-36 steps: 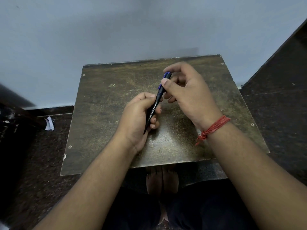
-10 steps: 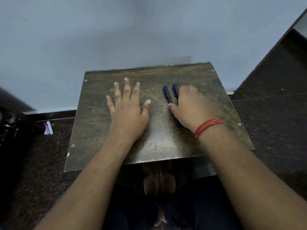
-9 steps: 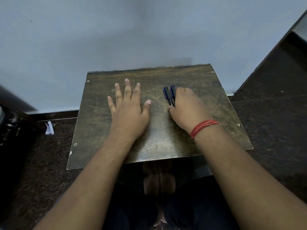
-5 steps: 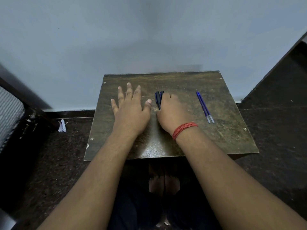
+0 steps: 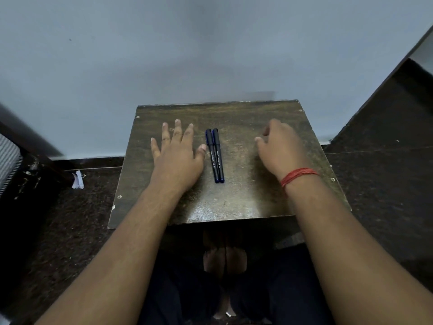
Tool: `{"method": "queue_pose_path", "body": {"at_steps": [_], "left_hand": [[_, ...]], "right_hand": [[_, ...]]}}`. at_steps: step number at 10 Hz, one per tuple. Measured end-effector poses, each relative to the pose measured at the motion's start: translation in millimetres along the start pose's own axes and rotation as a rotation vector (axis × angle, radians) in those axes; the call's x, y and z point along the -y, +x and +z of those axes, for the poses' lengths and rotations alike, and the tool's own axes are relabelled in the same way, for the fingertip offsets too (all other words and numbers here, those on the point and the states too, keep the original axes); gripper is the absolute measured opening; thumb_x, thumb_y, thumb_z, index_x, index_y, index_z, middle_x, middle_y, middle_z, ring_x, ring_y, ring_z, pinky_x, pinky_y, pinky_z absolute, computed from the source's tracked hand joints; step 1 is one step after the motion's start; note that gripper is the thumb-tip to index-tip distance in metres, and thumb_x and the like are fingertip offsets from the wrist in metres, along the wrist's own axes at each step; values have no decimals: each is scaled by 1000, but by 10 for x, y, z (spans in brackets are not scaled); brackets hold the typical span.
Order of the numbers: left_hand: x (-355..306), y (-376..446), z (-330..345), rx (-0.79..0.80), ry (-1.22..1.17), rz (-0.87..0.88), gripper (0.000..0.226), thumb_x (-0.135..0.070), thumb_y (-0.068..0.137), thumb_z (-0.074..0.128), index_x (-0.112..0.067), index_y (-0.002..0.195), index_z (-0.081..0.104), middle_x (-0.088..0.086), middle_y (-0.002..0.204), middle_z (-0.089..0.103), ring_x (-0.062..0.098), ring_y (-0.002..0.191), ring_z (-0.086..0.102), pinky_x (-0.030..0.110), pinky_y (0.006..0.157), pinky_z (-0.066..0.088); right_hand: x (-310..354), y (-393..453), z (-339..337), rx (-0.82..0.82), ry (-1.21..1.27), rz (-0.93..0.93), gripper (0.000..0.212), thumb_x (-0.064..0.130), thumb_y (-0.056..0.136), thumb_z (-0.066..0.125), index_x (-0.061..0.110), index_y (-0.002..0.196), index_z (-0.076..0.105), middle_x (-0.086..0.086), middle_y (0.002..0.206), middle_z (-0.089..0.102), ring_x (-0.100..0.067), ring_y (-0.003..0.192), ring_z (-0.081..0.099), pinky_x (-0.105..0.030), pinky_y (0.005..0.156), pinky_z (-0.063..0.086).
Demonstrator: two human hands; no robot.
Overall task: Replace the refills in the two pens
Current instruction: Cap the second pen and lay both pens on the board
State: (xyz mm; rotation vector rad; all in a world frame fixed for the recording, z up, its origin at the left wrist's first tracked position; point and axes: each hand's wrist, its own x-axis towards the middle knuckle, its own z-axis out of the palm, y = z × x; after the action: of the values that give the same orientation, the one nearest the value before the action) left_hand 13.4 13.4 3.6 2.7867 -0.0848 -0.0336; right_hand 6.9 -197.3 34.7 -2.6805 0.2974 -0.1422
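Two black pens with blue caps lie side by side, touching, in the middle of the worn brown table [image 5: 236, 202]: the left pen [image 5: 211, 156] and the right pen [image 5: 218, 158], caps pointing away from me. My left hand [image 5: 177, 158] rests flat on the table just left of them, fingers spread, thumb tip close to the left pen. My right hand [image 5: 281, 148] hovers at the table's right side, fingers curled downward, with a red thread around the wrist. Whatever is under that hand is hidden; no refills are visible.
A pale wall stands right behind the table. Dark speckled floor surrounds it, with a scrap of white paper [image 5: 77, 180] at the left. A dark panel [image 5: 386, 118] rises at the right. My feet [image 5: 225, 256] show below the table's front edge.
My right hand let go of the pens and moved right, over the spot where two blue refills lay. The pens now lie uncovered. My left hand stayed flat.
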Motion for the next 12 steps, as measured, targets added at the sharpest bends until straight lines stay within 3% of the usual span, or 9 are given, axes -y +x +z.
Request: {"method": "queue_pose_path", "body": {"at_steps": [2,3,6,8,10,12], "left_hand": [[-53,22,69,7,17,45,64,-49,103,32,-24,159,15,5,170,2,26,155,-12,57,122,-7],[-85,23,82,5,17,65,64,-49,103,32,-24,159,15,5,170,2,26,155,-12,57,122,-7],[-114,17,104,7,-3,72,64,-50,103,33,-24,159,17,5,170,3,26,155,-11,56,122,-7],[-111,27,116,9,-14,58,64,-50,102,34,-25,159,17,4,170,2,26,155,-12,56,122,-7],[-116,33,124,6,-19,55,65,-50,102,35,-25,159,17,4,170,3,26,155,-11,57,122,-5],[-127,34,125,-1,-20,53,65,-50,102,35,-24,159,18,4,170,4,26,155,-10,58,122,-5]], "right_hand": [[-372,83,-113,108,-91,170,41,34,93,62,6,122,54,-18,119,61,-37,107,59,-40,86,49],[-314,95,-36,151,-133,148,38,31,96,59,6,124,51,-16,118,61,-37,108,59,-33,76,40],[30,78,219,134,-154,18,20,8,96,49,6,115,50,-12,100,56,-27,80,49,-35,66,39],[151,37,303,155,-127,-25,26,7,94,48,6,119,50,-15,106,59,-31,86,56,-37,70,46],[182,37,334,134,-161,-42,23,7,95,46,8,118,50,-12,102,60,-29,83,53,-37,69,37],[173,64,339,134,-127,-35,23,10,96,48,9,119,49,-6,91,49,-26,80,52,-36,67,41]]}}
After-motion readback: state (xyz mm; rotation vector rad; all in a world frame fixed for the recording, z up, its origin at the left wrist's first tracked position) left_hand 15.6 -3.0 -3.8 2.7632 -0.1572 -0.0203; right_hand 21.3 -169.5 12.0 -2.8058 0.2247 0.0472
